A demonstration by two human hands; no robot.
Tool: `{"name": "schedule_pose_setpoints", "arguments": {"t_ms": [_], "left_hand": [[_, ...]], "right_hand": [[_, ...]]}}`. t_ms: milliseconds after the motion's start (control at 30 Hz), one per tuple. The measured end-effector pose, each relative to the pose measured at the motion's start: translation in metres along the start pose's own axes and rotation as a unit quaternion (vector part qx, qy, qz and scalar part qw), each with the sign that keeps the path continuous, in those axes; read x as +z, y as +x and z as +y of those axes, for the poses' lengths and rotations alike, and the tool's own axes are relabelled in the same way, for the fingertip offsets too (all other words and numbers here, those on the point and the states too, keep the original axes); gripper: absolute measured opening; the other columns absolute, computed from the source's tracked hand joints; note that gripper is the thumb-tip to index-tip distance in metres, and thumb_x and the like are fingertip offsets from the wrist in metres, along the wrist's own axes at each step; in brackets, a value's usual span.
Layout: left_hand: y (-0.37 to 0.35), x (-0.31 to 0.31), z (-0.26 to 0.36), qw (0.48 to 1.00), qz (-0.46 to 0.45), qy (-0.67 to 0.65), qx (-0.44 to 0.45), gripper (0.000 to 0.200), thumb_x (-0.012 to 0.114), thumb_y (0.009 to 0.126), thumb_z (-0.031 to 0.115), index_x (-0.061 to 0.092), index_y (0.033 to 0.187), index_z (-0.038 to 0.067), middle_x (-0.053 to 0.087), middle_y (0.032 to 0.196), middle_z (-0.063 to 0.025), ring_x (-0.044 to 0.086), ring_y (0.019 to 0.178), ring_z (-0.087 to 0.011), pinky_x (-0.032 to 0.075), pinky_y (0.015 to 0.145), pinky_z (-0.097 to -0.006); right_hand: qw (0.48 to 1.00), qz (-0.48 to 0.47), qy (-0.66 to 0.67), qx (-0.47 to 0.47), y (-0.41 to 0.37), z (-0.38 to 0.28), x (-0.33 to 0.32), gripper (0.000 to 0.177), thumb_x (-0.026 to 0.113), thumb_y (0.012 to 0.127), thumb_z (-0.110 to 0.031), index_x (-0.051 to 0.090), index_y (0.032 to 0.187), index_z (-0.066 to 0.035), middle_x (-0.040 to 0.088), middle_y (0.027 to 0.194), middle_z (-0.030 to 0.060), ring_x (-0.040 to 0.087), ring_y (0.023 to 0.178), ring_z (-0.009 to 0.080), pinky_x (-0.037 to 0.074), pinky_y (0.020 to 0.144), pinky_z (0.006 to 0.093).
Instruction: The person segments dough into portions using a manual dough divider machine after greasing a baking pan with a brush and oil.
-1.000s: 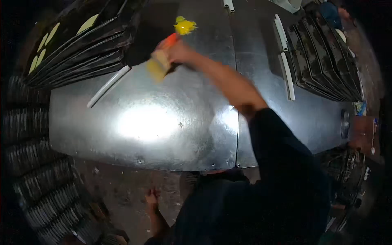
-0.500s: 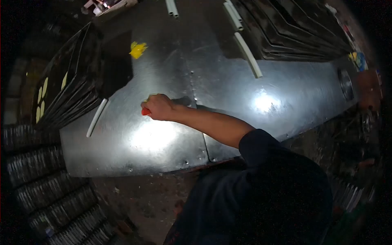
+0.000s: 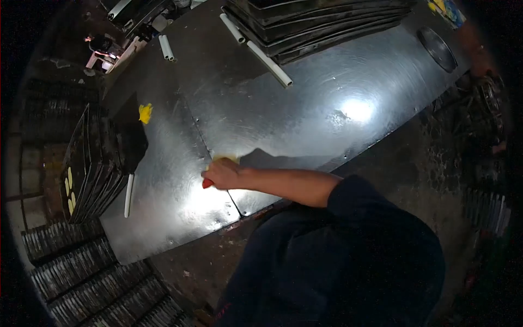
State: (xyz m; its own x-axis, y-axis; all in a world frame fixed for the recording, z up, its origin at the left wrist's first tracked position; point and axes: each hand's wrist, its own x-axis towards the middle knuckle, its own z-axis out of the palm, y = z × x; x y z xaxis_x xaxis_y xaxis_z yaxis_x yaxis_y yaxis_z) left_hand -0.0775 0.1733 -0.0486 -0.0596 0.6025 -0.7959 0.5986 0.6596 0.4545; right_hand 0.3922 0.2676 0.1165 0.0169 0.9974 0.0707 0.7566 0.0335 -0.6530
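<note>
My right hand (image 3: 222,173) is closed around a small tool with a red end (image 3: 207,183) sticking out below the fingers. Past the knuckles a pale yellowish part (image 3: 227,158) shows, and the fingers hide most of the rest. The hand rests low over a shiny metal tabletop (image 3: 305,125), at the seam between two sheets. A crumpled yellow piece (image 3: 145,113) lies on the metal up and to the left of it. My left hand is out of view.
Dark trays are stacked at the left (image 3: 90,169) and at the back (image 3: 321,24); the left stack carries yellow strips. White tubes (image 3: 269,64) lie near both stacks. A round metal ring (image 3: 437,49) sits at the far right. Racks of thin plates (image 3: 81,267) stand below left.
My view has turned, so the table appears tilted. My right hand, still gripping the red-ended tool, has moved rightward across the metal, from left of the seam to the seam.
</note>
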Motion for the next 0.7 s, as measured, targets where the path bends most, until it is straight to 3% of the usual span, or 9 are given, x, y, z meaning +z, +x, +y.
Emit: {"name": "schedule_pose_setpoints", "arguments": {"t_ms": [67,100,233,267,300,467,533,633,700], "left_hand": [[0.005,0.002,0.001,0.999,-0.035,0.010,0.012,0.026,0.052,0.092,0.021,0.062,0.097,-0.003,0.065,0.087,-0.0168,0.059,0.073,-0.0258,0.049,0.063,-0.0400],[0.007,0.002,0.000,0.999,-0.047,0.009,0.018,0.026,0.052,0.092,0.020,0.062,0.096,-0.003,0.065,0.087,-0.0168,0.059,0.072,-0.0257,0.049,0.063,-0.0399],[0.010,-0.012,-0.008,0.997,-0.063,-0.016,0.032,0.024,0.051,0.091,0.019,0.061,0.095,-0.002,0.065,0.087,-0.0166,0.058,0.071,-0.0252,0.048,0.062,-0.0394],[0.012,-0.021,-0.015,0.997,-0.064,-0.016,0.031,0.024,0.051,0.091,0.019,0.061,0.094,-0.002,0.064,0.087,-0.0165,0.058,0.071,-0.0250,0.048,0.061,-0.0393],[0.015,-0.028,-0.022,0.997,-0.064,-0.019,0.031,0.023,0.051,0.091,0.019,0.061,0.094,-0.002,0.064,0.086,-0.0165,0.058,0.071,-0.0249,0.048,0.061,-0.0392],[0.035,-0.053,-0.069,0.995,-0.085,-0.034,0.026,0.021,0.051,0.091,0.017,0.061,0.092,-0.002,0.064,0.086,-0.0162,0.057,0.069,-0.0243,0.047,0.060,-0.0386],[0.047,-0.063,-0.085,0.994,-0.098,-0.037,0.030,0.021,0.050,0.091,0.016,0.061,0.091,-0.001,0.064,0.085,-0.0161,0.056,0.068,-0.0240,0.046,0.059,-0.0384],[0.068,-0.072,-0.107,0.989,-0.133,-0.060,0.034,0.020,0.050,0.091,0.016,0.061,0.090,-0.001,0.064,0.085,-0.0160,0.055,0.068,-0.0236,0.045,0.058,-0.0380],[0.082,-0.074,-0.121,0.982,-0.165,-0.089,0.033,0.019,0.050,0.091,0.015,0.061,0.089,-0.001,0.064,0.084,-0.0159,0.055,0.067,-0.0234,0.045,0.058,-0.0378]], "right_hand": [[0.919,0.116,0.371,0.067,-0.039,0.040,0.006,0.013,0.061,0.073,-0.014,0.064,0.076,-0.002,0.066,0.077,0.0150,0.066,0.077,0.0212,0.052,0.070,0.0386],[0.896,0.179,0.387,0.122,-0.062,0.090,-0.005,0.012,0.062,0.075,-0.015,0.064,0.077,-0.003,0.066,0.077,0.0134,0.066,0.076,0.0209,0.052,0.070,0.0387],[0.873,0.430,-0.003,0.231,-0.254,0.281,-0.163,0.012,0.066,0.081,-0.021,0.065,0.082,-0.009,0.068,0.079,0.0071,0.066,0.073,0.0198,0.052,0.068,0.0388],[0.841,0.386,-0.174,0.337,-0.305,0.287,-0.202,0.014,0.064,0.081,-0.023,0.064,0.079,-0.009,0.067,0.075,0.0076,0.066,0.068,0.0241,0.052,0.062,0.0387],[0.823,0.380,-0.274,0.321,-0.356,0.311,-0.229,0.017,0.062,0.083,-0.026,0.064,0.080,-0.009,0.065,0.073,0.0106,0.065,0.067,0.0279,0.051,0.059,0.0407],[0.763,0.325,-0.364,0.425,-0.344,0.262,-0.179,0.011,0.058,0.081,-0.018,0.060,0.086,-0.008,0.064,0.079,0.0152,0.062,0.076,0.0365,0.049,0.065,0.0489],[0.787,0.199,-0.389,0.435,-0.278,0.211,-0.110,0.015,0.061,0.078,-0.019,0.062,0.089,-0.009,0.064,0.081,0.0154,0.062,0.080,0.0349,0.050,0.068,0.0470],[0.873,0.190,-0.166,0.417,-0.164,0.037,-0.044,0.011,0.064,0.077,-0.019,0.068,0.085,-0.013,0.064,0.080,0.0134,0.064,0.083,0.0308,0.050,0.070,0.0442],[0.953,0.175,-0.002,0.248,-0.103,-0.028,0.039,0.020,0.060,0.082,-0.018,0.072,0.098,-0.017,0.069,0.090,0.0124,0.066,0.083,0.0288,0.051,0.073,0.0407]]}}
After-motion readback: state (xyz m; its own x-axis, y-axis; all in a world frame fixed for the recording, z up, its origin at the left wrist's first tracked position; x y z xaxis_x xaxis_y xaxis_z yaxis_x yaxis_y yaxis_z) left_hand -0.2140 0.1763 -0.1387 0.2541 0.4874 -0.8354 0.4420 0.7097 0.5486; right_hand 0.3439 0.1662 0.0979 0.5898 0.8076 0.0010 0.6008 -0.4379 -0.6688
